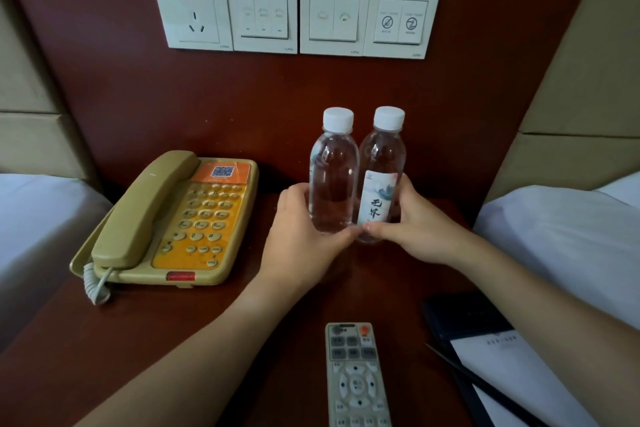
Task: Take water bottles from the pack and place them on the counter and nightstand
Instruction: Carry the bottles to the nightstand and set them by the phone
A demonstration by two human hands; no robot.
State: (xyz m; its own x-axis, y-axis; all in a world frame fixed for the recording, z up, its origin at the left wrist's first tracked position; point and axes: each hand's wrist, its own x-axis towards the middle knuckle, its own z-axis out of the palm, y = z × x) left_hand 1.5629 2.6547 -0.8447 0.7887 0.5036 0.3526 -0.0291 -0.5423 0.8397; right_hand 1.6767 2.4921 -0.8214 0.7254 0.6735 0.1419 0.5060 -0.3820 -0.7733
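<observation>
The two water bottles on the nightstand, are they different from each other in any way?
The left bottle shows only clear plastic towards the camera, while the right bottle shows a white label with dark characters. The left hand holds the left bottle, the right hand the right bottle. Both stand upright, side by side and touching, with white caps and clear water, on the dark nightstand.

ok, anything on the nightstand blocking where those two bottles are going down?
Nothing visible. Both water bottles stand upright together toward the back of the nightstand; the telephone sits clear to their left, the remote nearer the camera.
</observation>
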